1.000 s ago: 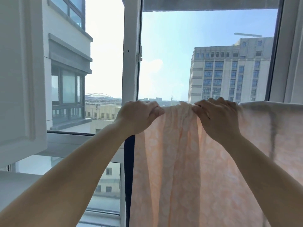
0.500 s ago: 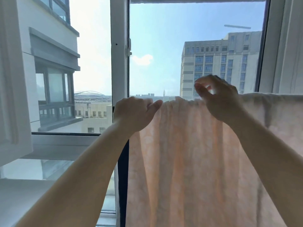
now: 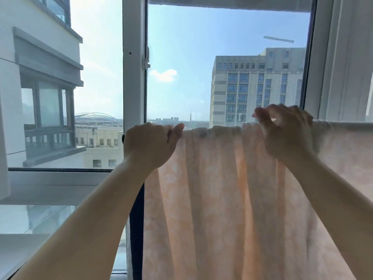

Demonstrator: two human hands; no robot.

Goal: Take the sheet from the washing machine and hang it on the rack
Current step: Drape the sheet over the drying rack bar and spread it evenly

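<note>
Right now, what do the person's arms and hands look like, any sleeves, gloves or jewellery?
Both forearms are bare to the frame edge, with no sleeves showing. The left hand and right hand wear no gloves, and no rings or watch are visible. The right hand's fingers are motion-blurred.

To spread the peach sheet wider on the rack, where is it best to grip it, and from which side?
Probably at the bunched top fold of the sheet, between the left hand and the right hand. Come from above and the near side, pinching the gathered pleats where the cloth bends over the rail. It hangs freely below, so pulling there would likely drag it off.
</note>
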